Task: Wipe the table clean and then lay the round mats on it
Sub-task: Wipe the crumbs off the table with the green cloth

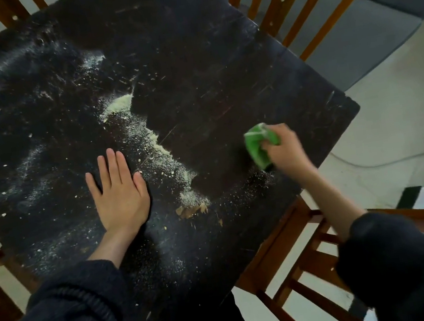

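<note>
Desk (206, 61), dark and scratched, carries a ragged band of pale powder and crumbs (154, 141) running from its middle toward the near edge, with finer dust spread over the left half. Left hand (117, 189) lies flat on the dusted surface, palm down, fingers straight and slightly spread; right hand (283, 148), motion-blurred, grips a bunched green cloth (258, 143) near the right edge. Both forearms emerge from dark sleeves (72, 313); wooden chairs (293, 252) around the desk are cut off by the frame, and no round mats can be made out.
</note>
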The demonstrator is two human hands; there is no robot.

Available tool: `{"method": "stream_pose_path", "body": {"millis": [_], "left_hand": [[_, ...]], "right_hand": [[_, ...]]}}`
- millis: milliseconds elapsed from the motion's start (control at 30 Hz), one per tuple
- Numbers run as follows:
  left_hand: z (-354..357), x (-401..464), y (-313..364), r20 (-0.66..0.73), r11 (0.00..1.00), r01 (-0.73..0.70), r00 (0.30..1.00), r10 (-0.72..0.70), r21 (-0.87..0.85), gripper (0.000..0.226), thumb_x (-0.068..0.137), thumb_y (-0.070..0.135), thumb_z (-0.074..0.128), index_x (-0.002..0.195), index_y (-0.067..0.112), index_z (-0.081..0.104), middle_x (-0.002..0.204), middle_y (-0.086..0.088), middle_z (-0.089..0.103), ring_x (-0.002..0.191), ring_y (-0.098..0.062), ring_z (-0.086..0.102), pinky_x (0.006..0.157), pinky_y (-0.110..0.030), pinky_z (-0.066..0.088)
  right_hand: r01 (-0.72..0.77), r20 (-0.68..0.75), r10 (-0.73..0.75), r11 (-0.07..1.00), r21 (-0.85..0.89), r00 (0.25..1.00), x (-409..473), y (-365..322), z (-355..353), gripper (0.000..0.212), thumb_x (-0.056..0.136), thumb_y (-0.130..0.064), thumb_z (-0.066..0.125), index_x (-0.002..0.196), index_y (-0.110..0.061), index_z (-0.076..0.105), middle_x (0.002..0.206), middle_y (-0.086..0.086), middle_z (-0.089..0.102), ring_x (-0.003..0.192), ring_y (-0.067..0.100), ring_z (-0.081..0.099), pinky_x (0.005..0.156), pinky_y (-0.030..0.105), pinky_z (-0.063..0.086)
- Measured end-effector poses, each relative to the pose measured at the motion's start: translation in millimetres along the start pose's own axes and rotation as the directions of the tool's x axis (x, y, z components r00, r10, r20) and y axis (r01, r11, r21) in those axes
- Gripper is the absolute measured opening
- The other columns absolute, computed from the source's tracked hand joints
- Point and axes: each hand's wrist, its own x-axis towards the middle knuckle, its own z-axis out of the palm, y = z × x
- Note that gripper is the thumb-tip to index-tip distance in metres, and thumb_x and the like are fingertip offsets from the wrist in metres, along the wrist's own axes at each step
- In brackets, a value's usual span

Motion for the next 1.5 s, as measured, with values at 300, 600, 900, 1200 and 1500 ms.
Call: {"method": "stream_pose_path", "body": {"millis": [300, 600, 900, 1200, 1500], "left_hand": [[1.8, 0.9, 0.1, -0.006, 1.000, -0.006, 1.000, 0.006, 0.014, 0.063, 0.093, 0.037, 0.011, 0.149, 0.007, 0.010, 0.158, -0.007, 0.006, 0.145, -0.022, 0.000, 0.116, -0.049, -0.002], [3.7, 0.8, -2.5, -0.016, 1.000, -0.023, 1.000, 0.023, -0.017, 0.060, 0.096, 0.035, 0.015, 0.149, 0.006, 0.012, 0.158, -0.008, 0.007, 0.145, -0.022, 0.001, 0.116, -0.048, -0.003], [7.4, 1.3, -6.3, -0.031, 0.999, -0.042, 0.999, 0.042, -0.010, 0.062, 0.094, 0.037, 0.012, 0.148, 0.006, 0.012, 0.158, -0.008, 0.007, 0.145, -0.022, 0.002, 0.115, -0.048, -0.004], [1.1, -14.1, -13.8, 0.061, 0.990, -0.137, 0.989, 0.138, -0.014, 0.057, 0.099, 0.032, 0.019, 0.149, 0.008, 0.007, 0.158, -0.006, 0.002, 0.145, -0.021, -0.002, 0.116, -0.046, -0.004], [-19.1, -42.0, -28.4, 0.040, 0.877, -0.253, 0.955, 0.295, -0.409, 0.047, 0.101, 0.025, 0.026, 0.143, 0.004, 0.031, 0.153, -0.008, 0.025, 0.143, -0.015, 0.012, 0.117, -0.030, 0.005]], "right_hand": [[-0.026, 0.039, 0.034, 0.979, -0.204, 0.999, -30.3, 40.9, 3.8, 0.033, 0.078, -0.001, 0.059, 0.110, -0.007, 0.064, 0.110, 0.016, 0.055, 0.105, 0.032, 0.048, 0.092, 0.039, 0.043], [0.138, 0.151, -0.150, 0.987, 0.087, 0.977, -72.7, -7.9, 42.5, 0.028, 0.079, 0.006, 0.055, 0.106, 0.003, 0.064, 0.103, 0.021, 0.057, 0.098, 0.033, 0.053, 0.080, 0.016, 0.032], [-0.190, -0.108, 0.164, 0.934, -0.303, 0.981, -37.1, 66.6, -31.6, 0.034, 0.084, -0.002, 0.051, 0.116, -0.009, 0.058, 0.119, 0.018, 0.049, 0.111, 0.033, 0.041, 0.088, 0.036, 0.036], [0.161, 0.231, -0.163, 0.987, 0.029, 0.959, -173.0, -27.4, 95.5, 0.035, 0.077, 0.001, 0.060, 0.111, -0.005, 0.061, 0.107, 0.012, 0.051, 0.100, 0.025, 0.041, 0.087, 0.030, 0.036], [-0.289, -0.189, 0.277, 0.957, -0.036, 0.942, -136.5, 7.8, 44.0, 0.042, 0.082, 0.001, 0.055, 0.122, -0.010, 0.054, 0.121, 0.012, 0.047, 0.112, 0.025, 0.041, 0.091, 0.027, 0.034]]}}
